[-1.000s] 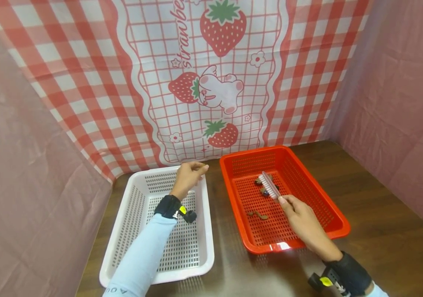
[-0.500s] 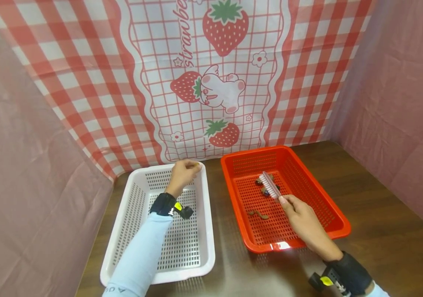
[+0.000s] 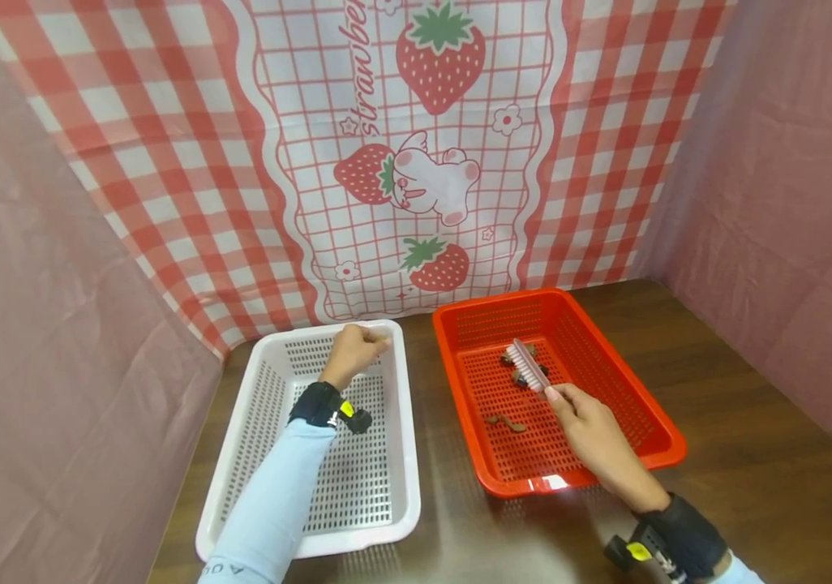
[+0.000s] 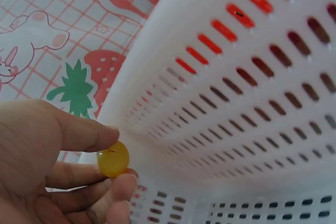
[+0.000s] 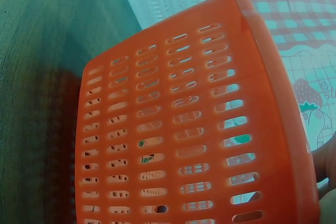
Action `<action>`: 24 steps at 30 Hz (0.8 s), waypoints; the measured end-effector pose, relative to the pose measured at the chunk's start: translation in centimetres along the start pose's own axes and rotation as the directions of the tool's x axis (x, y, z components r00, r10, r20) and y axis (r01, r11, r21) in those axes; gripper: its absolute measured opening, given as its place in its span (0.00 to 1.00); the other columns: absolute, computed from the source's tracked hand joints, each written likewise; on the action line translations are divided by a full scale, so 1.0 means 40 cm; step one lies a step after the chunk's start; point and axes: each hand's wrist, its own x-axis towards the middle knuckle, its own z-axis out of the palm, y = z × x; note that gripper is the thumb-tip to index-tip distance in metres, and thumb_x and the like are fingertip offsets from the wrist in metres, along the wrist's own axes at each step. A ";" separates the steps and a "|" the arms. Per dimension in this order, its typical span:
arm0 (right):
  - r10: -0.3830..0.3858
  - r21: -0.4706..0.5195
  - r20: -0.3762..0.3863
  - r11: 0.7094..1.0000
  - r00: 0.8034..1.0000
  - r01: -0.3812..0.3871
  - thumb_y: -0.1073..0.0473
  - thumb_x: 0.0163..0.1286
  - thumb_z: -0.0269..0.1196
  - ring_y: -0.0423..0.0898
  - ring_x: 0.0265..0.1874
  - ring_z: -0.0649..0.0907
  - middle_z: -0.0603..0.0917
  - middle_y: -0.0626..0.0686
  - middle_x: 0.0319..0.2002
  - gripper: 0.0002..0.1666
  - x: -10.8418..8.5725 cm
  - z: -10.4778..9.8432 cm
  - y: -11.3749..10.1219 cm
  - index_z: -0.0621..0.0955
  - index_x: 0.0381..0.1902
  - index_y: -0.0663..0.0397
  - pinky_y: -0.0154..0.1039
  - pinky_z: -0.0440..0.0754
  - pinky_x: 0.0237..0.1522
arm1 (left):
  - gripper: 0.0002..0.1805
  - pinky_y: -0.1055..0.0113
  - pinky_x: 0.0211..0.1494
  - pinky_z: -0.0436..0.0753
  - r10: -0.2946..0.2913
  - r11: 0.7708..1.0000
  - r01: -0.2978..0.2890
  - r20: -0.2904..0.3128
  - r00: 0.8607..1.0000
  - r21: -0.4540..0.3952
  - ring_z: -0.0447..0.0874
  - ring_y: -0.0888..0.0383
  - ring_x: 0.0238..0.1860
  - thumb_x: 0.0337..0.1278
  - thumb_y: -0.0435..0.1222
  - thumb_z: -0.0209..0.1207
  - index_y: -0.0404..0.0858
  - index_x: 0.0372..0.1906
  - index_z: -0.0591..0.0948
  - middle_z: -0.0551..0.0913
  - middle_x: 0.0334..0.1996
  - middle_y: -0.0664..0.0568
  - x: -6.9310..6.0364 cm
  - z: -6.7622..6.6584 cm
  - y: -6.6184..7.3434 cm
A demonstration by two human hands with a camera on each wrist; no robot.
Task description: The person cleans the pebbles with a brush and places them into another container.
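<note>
My left hand (image 3: 352,354) hovers over the back right corner of a white perforated plastic basket (image 3: 410,454). Between its thumb and fingers it pinches a small yellow ball (image 4: 114,160), glossy and marble-like, with a dark mark on top. In the head view my right hand (image 3: 594,434) grips a small pink brush (image 3: 529,365) with white bristles by its near end. The brush is held over a red perforated basket (image 3: 489,478). In the right wrist view the red basket's wall hides most of that hand and all of the brush.
A curved brownish piece (image 3: 512,424) lies on the red basket's floor. Farther back, several small dark and brownish lumps (image 3: 518,378) are partly covered by the brush. Both baskets stand on a wooden table (image 3: 452,535). A strawberry-print cloth (image 3: 431,178) hangs behind them.
My left hand has shifted a little leftward, from above the white basket's right rim to inside its back corner. My right hand and the brush have stayed almost still.
</note>
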 end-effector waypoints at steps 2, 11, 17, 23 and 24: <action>-0.001 0.000 -0.001 1.000 1.000 0.001 0.44 0.84 0.51 0.47 0.28 0.68 0.66 0.51 0.29 0.28 0.000 0.000 0.000 0.79 0.60 0.63 0.38 0.64 0.27 | 0.14 0.67 0.27 0.80 -0.016 0.999 0.015 0.012 1.000 0.033 0.80 0.56 0.25 0.61 0.40 0.70 0.31 0.34 0.88 0.85 0.27 0.47 0.000 -0.003 -0.003; -0.011 0.005 0.002 1.000 1.000 0.011 0.44 0.84 0.51 0.47 0.27 0.68 0.66 0.51 0.28 0.27 0.001 -0.002 0.002 0.79 0.59 0.62 0.37 0.65 0.26 | 0.13 0.63 0.30 0.83 -0.076 0.977 0.059 0.075 0.994 0.205 0.83 0.54 0.27 0.60 0.39 0.69 0.30 0.37 0.89 0.88 0.34 0.42 -0.002 -0.021 -0.026; -0.003 0.013 0.012 1.000 1.000 0.003 0.45 0.84 0.52 0.47 0.28 0.69 0.66 0.51 0.28 0.26 -0.002 -0.003 0.003 0.79 0.60 0.62 0.37 0.65 0.26 | 0.11 0.66 0.22 0.75 -0.146 0.962 0.122 0.082 0.986 0.244 0.76 0.55 0.22 0.59 0.37 0.70 0.33 0.30 0.83 0.82 0.24 0.46 -0.005 -0.026 -0.043; -0.011 0.026 0.004 1.000 1.000 0.011 0.44 0.84 0.51 0.47 0.28 0.69 0.66 0.51 0.28 0.26 -0.003 -0.003 0.004 0.79 0.58 0.61 0.37 0.65 0.27 | 0.10 0.66 0.20 0.73 -0.188 0.955 0.163 0.083 0.979 0.249 0.74 0.54 0.20 0.57 0.35 0.70 0.32 0.37 0.81 0.79 0.23 0.46 -0.004 -0.031 -0.061; -0.012 0.026 0.002 1.000 1.000 0.012 0.44 0.84 0.51 0.47 0.28 0.69 0.66 0.51 0.28 0.26 -0.003 -0.004 0.005 0.79 0.58 0.61 0.37 0.65 0.27 | 0.11 0.66 0.20 0.72 -0.195 0.952 0.169 0.081 0.977 0.255 0.74 0.54 0.19 0.57 0.35 0.70 0.32 0.37 0.81 0.78 0.23 0.46 -0.004 -0.032 -0.064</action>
